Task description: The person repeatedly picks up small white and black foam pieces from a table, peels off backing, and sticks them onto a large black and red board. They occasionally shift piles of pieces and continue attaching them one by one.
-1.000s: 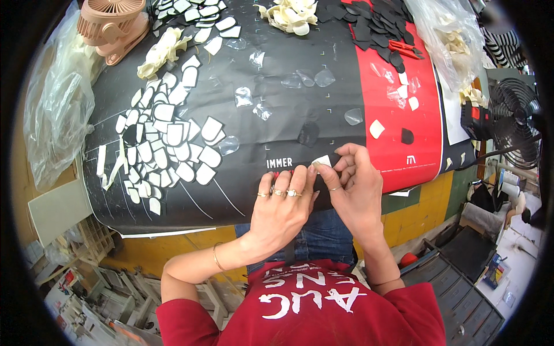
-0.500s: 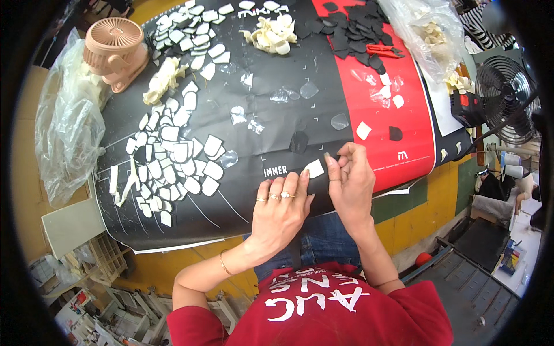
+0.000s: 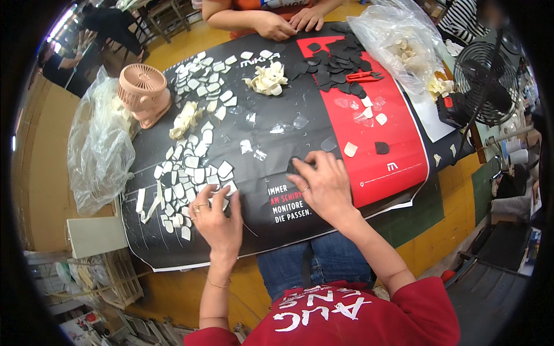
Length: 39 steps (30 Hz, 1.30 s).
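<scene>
My left hand (image 3: pixel 218 222) is over the near right edge of a spread of small white rounded pieces (image 3: pixel 199 175). Its fingers are apart, and a white piece (image 3: pixel 232 187) lies at its fingertips. To the right, my right hand (image 3: pixel 326 187) has its thumb and forefinger at a small black piece (image 3: pixel 293 165), seemingly pinching its edge; the fingers partly hide it. Both hands are low over a black and red printed mat (image 3: pixel 259 216).
A black heap of pieces (image 3: pixel 334 63) with red snips (image 3: pixel 363 76) lies far right. Cream pieces (image 3: pixel 268 79) sit at the far middle. A peach fan (image 3: pixel 142 92) and plastic bag (image 3: pixel 98 150) stand left. Across the table are another person's hands (image 3: pixel 288 24).
My hands have parted: the left moved left to the white pieces, the right slightly left to the black piece. The white piece is no longer between them. Another person's hands now show.
</scene>
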Tool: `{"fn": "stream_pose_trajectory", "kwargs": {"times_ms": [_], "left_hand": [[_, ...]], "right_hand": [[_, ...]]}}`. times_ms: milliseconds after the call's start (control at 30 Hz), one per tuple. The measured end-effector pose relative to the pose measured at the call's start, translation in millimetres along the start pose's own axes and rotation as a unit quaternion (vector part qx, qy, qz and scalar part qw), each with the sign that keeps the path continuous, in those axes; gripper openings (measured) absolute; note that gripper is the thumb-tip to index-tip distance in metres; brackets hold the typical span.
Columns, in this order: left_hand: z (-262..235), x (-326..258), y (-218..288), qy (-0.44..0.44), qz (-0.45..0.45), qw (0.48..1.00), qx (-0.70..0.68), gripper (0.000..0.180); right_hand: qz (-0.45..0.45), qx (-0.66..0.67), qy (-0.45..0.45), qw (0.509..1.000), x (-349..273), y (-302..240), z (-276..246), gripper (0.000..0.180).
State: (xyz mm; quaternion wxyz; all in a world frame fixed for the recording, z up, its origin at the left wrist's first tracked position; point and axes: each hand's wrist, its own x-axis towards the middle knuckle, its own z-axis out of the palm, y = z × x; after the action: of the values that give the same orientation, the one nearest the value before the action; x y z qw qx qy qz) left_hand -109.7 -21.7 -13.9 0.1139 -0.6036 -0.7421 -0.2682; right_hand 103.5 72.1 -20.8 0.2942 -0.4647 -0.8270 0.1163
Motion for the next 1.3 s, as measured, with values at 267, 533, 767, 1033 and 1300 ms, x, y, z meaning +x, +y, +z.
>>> {"fn": "stream_pose_trajectory", "kwargs": {"times_ms": [267, 533, 767, 1033, 1300], "left_hand": [[39.6, 20.7, 59.7, -0.128, 0.031, 0.964, -0.233, 0.019], [39.4, 20.6, 68.1, -0.174, 0.110, 0.956, -0.211, 0.013], [45.3, 15.1, 75.2, -0.131, 0.236, 0.962, -0.054, 0.018], [55.9, 15.5, 71.6, -0.140, 0.226, 0.964, -0.022, 0.017], [56.3, 14.9, 77.9, -0.155, 0.196, 0.968, 0.032, 0.021]], "right_hand": [[-0.078, 0.004, -0.081, 0.994, -21.4, 20.9, -24.3, 0.026], [-0.076, 0.024, -0.065, 0.995, -29.6, 23.1, -23.0, 0.027], [-0.072, 0.006, -0.066, 0.995, -31.2, 22.6, -23.0, 0.028], [-0.080, -0.050, -0.040, 0.995, -36.2, 16.3, -18.6, 0.029], [-0.115, -0.085, -0.038, 0.989, -37.0, 16.6, -18.1, 0.033]]}}
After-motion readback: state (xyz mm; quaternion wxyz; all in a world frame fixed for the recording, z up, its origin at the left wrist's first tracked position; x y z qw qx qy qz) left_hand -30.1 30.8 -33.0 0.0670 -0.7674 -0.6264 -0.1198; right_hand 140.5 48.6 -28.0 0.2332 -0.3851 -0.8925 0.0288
